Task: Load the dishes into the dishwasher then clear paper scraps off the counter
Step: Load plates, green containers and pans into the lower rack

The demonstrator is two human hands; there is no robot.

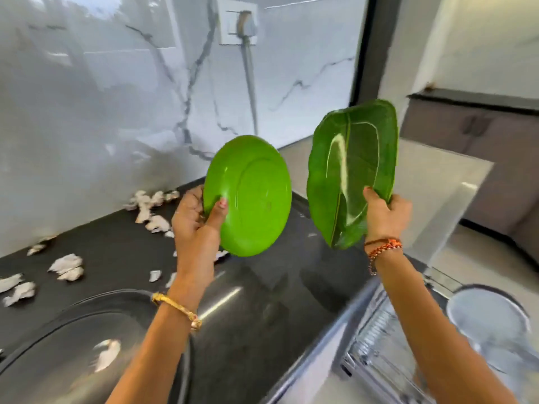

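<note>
Green plates fill both my hands above the dark surface [122,255]: my left hand [194,221] grips a round plate [250,196] by its rim, my right hand [385,212] grips a leaf-patterned plate [353,170]. White paper scraps [65,266] lie scattered to the left along the marble wall [87,112]. The open dishwasher rack [376,342] sits lower right, holding a metal dish [490,316].

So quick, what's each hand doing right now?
Left hand: grips the round green plate by its rim, held up on edge.
Right hand: grips the leaf-patterned plate at its lower edge, also upright.
</note>
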